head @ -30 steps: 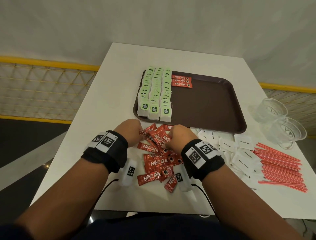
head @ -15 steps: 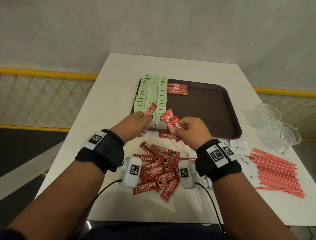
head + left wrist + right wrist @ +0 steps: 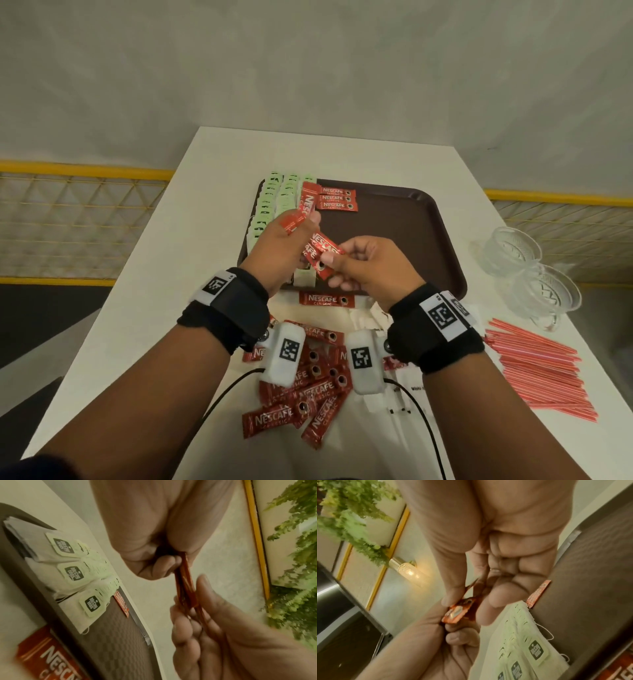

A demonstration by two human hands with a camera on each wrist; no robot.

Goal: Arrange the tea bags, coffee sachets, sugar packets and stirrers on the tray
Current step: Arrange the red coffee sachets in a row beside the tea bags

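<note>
My left hand (image 3: pixel 306 222) pinches one red coffee sachet (image 3: pixel 303 210) upright above the tea bags. Beside it my right hand (image 3: pixel 330 265) pinches a few coffee sachets (image 3: pixel 322 251); both hands hover over the near left part of the brown tray (image 3: pixel 411 240). Green tea bags (image 3: pixel 274 205) fill the tray's left side in rows, with three sachets (image 3: pixel 337 198) laid next to them at the back. In the left wrist view the held sachets (image 3: pixel 186 582) span both hands. Loose sachets (image 3: pixel 308 394) lie heaped under my wrists.
White sugar packets (image 3: pixel 376 313) lie near the tray's front edge, mostly behind my right wrist. Red stirrers (image 3: pixel 537 370) are spread at the right. Two glass bowls (image 3: pixel 520 253) stand at the table's right edge. One sachet (image 3: pixel 325 299) lies alone before the tray.
Both hands rose from the sachet pile holding sachets and moved forward over the tray's near edge. They have drawn closer together.
</note>
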